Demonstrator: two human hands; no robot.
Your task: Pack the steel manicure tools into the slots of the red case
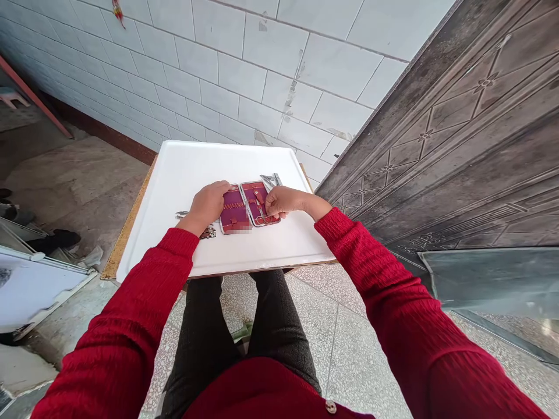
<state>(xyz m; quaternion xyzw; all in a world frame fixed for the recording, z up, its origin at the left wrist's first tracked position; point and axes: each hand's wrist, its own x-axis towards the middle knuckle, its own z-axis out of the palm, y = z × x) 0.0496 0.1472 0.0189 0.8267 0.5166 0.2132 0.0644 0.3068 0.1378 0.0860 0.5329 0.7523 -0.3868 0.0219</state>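
A small manicure case [234,212] with a purple-red lining lies open on a white tabletop [174,174]. My left hand [207,201] grips the case's left edge, with its fingertips at the upper corner. Over the right half of the case, my right hand [283,201] has its fingers pinched together, close beside a pair of small scissors [264,220]. Whatever is between those fingers is hidden. Small metal tools [208,231] lie partly behind my left wrist. More metal tools [276,179] lie just beyond my right hand.
A white tiled wall [227,75] rises behind the table. On the right stands a dark patterned metal door [437,134]. White panels [35,285] and clutter are on the floor at left. My legs [279,320] are just below the table's front edge.
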